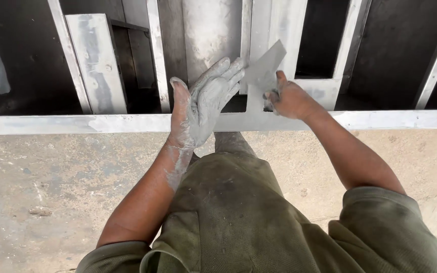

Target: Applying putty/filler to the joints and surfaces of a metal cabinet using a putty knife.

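Left hand was spread flat, grey-coated; right hand pinched a thin scraper blade touching its fingertips. Grey-primed metal frame stood over a rough concrete floor.

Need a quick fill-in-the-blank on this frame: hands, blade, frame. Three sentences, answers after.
1. The right hand grips a flat grey ____ by its lower end.
2. The left hand is held open and is coated in grey ____.
3. Both hands are over a grey metal frame that lies on the ____ floor.

Missing words: scraper blade; putty; concrete
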